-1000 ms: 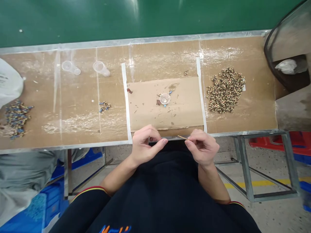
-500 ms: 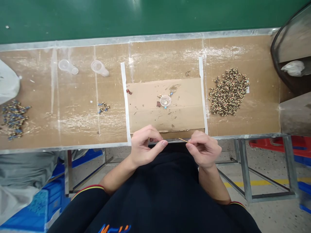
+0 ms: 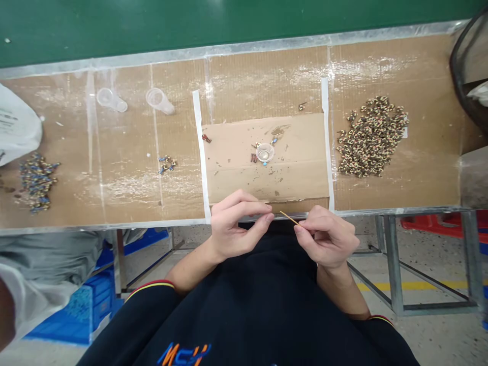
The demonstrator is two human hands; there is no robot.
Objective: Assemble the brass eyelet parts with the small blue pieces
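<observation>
by the front of the worktop [image 3: 125, 152]: thin stick [image 3: 289, 218], tip near left hand [image 3: 242, 226]
right hand [image 3: 300, 226]: pinching the stick
left hand: almost closed, can't tell if holding anything
clear cup [image 3: 265, 153]: on cardboard [image 3: 305, 175]

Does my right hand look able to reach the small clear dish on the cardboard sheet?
Probably yes: nothing visible blocks the way from your right hand to the clear dish ahead, though that hand pinches a thin stick, which may hamper a grip.

I see a glossy cardboard table covering [image 3: 125, 152], a matt cardboard mat [image 3: 236, 178], a smooth clear plastic cup [image 3: 264, 158] and a wooden-looking stick [image 3: 288, 217].
</observation>
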